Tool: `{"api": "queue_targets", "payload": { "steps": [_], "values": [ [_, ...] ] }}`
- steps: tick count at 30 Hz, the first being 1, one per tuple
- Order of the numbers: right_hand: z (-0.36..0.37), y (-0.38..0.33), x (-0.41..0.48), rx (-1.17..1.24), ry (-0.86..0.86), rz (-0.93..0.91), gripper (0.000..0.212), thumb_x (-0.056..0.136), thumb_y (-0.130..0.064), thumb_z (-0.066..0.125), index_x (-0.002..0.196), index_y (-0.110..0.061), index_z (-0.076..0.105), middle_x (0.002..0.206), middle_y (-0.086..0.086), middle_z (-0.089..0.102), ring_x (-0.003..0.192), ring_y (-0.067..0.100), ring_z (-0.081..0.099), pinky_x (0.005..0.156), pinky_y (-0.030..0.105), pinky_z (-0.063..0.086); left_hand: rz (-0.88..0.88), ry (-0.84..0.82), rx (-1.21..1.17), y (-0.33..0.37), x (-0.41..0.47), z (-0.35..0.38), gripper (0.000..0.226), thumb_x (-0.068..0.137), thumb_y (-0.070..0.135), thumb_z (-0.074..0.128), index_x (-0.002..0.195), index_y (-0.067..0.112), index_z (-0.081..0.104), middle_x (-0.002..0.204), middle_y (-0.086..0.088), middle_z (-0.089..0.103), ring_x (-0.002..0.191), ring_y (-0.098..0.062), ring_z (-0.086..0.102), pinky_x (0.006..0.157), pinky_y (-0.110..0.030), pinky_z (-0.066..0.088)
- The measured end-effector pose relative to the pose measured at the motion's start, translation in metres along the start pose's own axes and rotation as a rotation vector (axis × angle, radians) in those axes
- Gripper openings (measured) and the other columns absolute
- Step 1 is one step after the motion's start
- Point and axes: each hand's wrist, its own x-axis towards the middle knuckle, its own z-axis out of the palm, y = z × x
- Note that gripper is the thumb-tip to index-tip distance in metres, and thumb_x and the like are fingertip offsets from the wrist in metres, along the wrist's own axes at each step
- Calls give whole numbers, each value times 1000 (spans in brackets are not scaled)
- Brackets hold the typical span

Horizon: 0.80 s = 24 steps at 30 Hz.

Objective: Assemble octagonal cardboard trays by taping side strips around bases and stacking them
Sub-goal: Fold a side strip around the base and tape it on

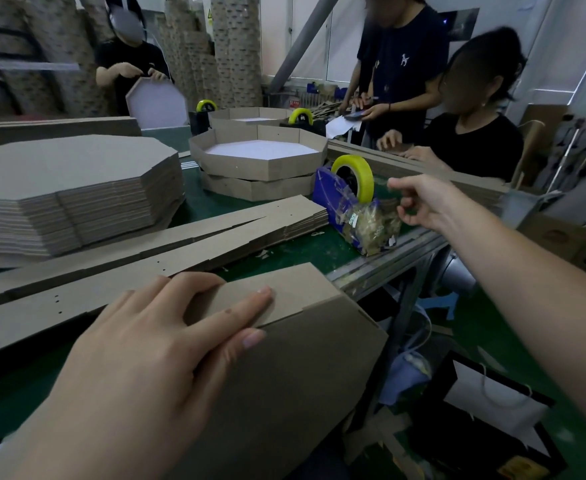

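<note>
As the flat left hand point(153, 341) presses cardboard point(302, 358) at green table point(312, 247), right hand point(419, 202) hovers (loosely curled).

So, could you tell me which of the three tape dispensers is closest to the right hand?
The blue dispenser, right by the right hand; the two black dispensers stand farther back, beyond the stacked trays.

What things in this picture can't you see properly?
All in the head view:
The cardboard piece is partly covered by the left hand and cut off by the bottom edge.
The right hand is by the tape dispenser; it is too blurred to tell whether it pinches any tape.
The inside of the lower tray is hidden by the upper tray.
The stack of bases is cut off by the left edge.
</note>
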Motion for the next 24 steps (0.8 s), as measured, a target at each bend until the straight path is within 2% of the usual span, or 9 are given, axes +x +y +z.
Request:
{"api": "queue_targets", "payload": {
  "steps": [3, 8, 13, 20, 24],
  "values": [
    [-7, 16, -8, 212, -75, -122, 7, 81, -6, 66, 76, -8, 62, 61, -4, 48, 48, 4, 44, 63, 24, 45, -8, 2, -11, -1, 0, 1, 43, 92, 49, 35, 123, 39, 62, 104, -6, 65, 85, -34, 63, 66, -47, 52],
    [-3, 34, -18, 455, -63, -235, 29, 82, 7, 50, 57, -7, 51, 50, -2, 50, 47, 9, 45, 62, 23, 40, -36, 21, -21, -2, -1, 5, 53, 97, 54, 27, 114, 30, 70, 108, 4, 65, 91, -23, 63, 75, -38, 51],
    [-5, 42, -21, 460, -68, -267, 42, 81, 6, 46, 45, -14, 52, 53, 0, 48, 51, 11, 45, 66, 26, 43, -34, 27, -45, -1, 0, 6, 52, 96, 55, 28, 112, 30, 70, 109, 7, 65, 93, -20, 62, 76, -38, 50],
    [-2, 44, -22, 402, -30, -295, 28, 79, 6, 46, 54, -8, 47, 57, 3, 45, 56, 13, 43, 66, 26, 42, -21, -7, -65, -6, -2, 7, 44, 95, 53, 35, 117, 34, 67, 113, 11, 62, 98, -16, 60, 77, -36, 49],
    [-6, 49, -23, 365, 7, -274, 30, 82, 5, 50, 54, -6, 53, 53, 1, 49, 52, 12, 44, 62, 26, 41, -30, -12, -80, -4, -2, 5, 46, 95, 54, 33, 116, 32, 68, 111, 10, 63, 97, -17, 61, 77, -38, 50]
  ]
}}
